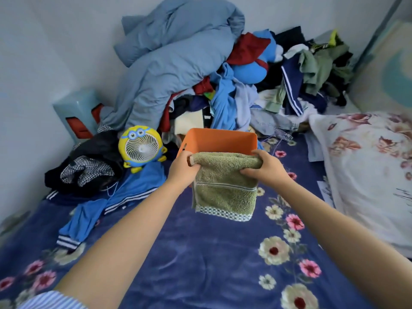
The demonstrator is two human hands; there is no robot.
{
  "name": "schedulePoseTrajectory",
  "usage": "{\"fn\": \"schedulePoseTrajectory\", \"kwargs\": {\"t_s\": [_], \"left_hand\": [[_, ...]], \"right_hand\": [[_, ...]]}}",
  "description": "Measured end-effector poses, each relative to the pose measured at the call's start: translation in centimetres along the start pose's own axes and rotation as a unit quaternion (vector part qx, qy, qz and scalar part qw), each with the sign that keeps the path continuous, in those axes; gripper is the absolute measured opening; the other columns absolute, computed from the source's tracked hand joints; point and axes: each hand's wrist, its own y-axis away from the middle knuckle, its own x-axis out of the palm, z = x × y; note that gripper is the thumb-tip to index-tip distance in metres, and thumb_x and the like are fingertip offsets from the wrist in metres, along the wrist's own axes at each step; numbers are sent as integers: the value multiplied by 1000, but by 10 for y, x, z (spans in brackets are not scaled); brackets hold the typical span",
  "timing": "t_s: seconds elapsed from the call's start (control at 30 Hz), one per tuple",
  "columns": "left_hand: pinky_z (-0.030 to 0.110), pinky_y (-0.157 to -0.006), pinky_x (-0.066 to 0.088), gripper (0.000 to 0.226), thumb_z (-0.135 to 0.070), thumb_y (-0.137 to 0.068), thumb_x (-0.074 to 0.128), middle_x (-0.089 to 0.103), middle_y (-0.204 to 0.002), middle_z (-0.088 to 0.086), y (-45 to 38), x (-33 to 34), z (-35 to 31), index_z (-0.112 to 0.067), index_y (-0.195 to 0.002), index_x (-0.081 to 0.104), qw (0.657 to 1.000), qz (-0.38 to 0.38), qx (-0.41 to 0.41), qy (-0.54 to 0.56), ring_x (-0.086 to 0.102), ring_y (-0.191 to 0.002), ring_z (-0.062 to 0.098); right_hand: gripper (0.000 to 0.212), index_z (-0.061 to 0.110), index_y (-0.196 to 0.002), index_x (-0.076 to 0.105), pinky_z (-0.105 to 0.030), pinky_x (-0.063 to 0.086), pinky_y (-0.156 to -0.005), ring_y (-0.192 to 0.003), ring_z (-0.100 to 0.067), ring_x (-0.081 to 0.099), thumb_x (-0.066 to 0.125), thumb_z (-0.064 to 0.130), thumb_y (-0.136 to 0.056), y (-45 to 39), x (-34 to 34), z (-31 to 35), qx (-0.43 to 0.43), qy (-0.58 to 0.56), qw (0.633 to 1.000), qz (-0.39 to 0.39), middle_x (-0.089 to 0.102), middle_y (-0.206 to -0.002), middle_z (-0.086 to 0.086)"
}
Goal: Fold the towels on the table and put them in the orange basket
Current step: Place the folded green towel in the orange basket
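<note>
Hanging folded from both hands, the green towel (224, 186) is being held in the air just in front of the orange basket (219, 141), its checkered hem dangling over the blue floral bedspread (200, 253).

Going from the left: the yellow cartoon fan (141, 148) is standing just beside the basket's left wall, so a wide swing on that side could be knocking it over. The left hand (183, 167) is gripping the towel's upper left end, fingers curled round the rolled top edge. If this grip is loosening first, the fold is likely opening up and the towel sagging to one side. In the middle, the hanging lower half looks as if it could be catching on the basket's near rim while going in, bunching the layers. The right hand (265, 165) is clamping the upper right end, thumb on top and fingers tucked beneath. Both hands are closed on the towel and set apart by its folded width. Further right, the floral pillow (367, 166) is lying well apart from the action.
</note>
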Motion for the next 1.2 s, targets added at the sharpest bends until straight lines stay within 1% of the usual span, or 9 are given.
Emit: {"fn": "schedulePoseTrajectory", "kwargs": {"t_s": [0.1, 0.2, 0.4, 0.5, 0.6, 0.77, 0.93, 1.0, 1.2], "left_hand": [[31, -76, 40, 9, -10, -89, 55, 57, -102, 5, -54, 7, -6, -12, -98, 52, 999, -6, -24, 30, 52, -91, 24], [29, -72, 36, 4, -8, -90, 54, 53, -79, 3, -106, 14, -6, -10, -89, 51, 995, -11, -56, 80, 49, -83, 20], [25, -77, 38, 26, -7, -91, 54, 56, -101, 4, -176, 31, 0, -9, -116, 55, 987, -20, -53, 153, 52, -95, 17], [22, -78, 41, 25, -7, -91, 53, 57, -111, 8, -219, 43, 6, -15, -115, 52, 983, 1, -42, 181, 53, -102, 21], [22, -73, 41, 17, -12, -92, 52, 54, -103, 4, -266, 60, 12, -25, -100, 44, 987, 30, -33, 151, 51, -91, 17], [15, -58, 36, 12, -22, -97, 45, 39, -75, -8, -334, 109, 41, -21, -109, 42, 991, 72, -42, 109, 41, -65, 7], [27, -81, 34, 30, -23, -98, 40, 57, -108, 8, -372, 171, 81, -8, -125, 43, 986, 114, -91, 80, 53, -102, 26], [27, -77, 33, 33, -24, -99, 38, 56, -118, 17, -381, 199, 99, -3, -125, 41, 982, 127, -125, 56, 53, -108, 31], [33, -67, 33, 35, -27, -101, 32, 56, -115, 21, -393, 270, 134, 2, -118, 43, 973, 147, -175, -33, 55, -103, 36]], "right_hand": [[38, -5, -97, 64, -40, 53, -78, -86, -27, 62, 76, 22, -72, -48, 5, 4, 67, -70, 995, -7, 68, -96, -17], [25, 4, -69, 54, -28, 42, -55, -64, -18, 51, 76, 16, -72, -94, 12, 7, 83, -126, 988, -22, 55, -65, -7], [16, 11, -97, 56, -8, 40, -48, -64, -3, 49, 63, 4, -84, -167, 23, 5, 69, -179, 982, 0, 53, -73, 9], [32, 6, -117, 55, -15, 40, -57, -70, -7, 50, 60, 4, -85, -212, 29, -3, 73, -178, 981, -19, 53, -78, 9], [41, 5, -125, 50, -24, 38, -72, -87, -16, 50, 60, 7, -86, -255, 38, -14, 90, -152, 983, -41, 54, -94, -1], [41, 3, -128, 42, -23, 34, -71, -89, -22, 50, 55, 11, -90, -322, 65, -47, 106, -86, 990, -47, 49, -97, -4], [53, 2, -137, 26, -27, 38, -73, -99, -31, 54, 51, 19, -94, -365, 101, -96, 191, -27, 981, -32, 54, -120, -19], [53, 0, -137, 25, -29, 39, -77, -112, -35, 52, 50, 19, -94, -380, 120, -121, 239, -7, 971, -18, 52, -126, -21], [42, -1, -131, 27, -41, 43, -89, -111, -38, 54, 43, 15, -96, -401, 160, -170, 290, 59, 955, -15, 55, -122, -23]]}}
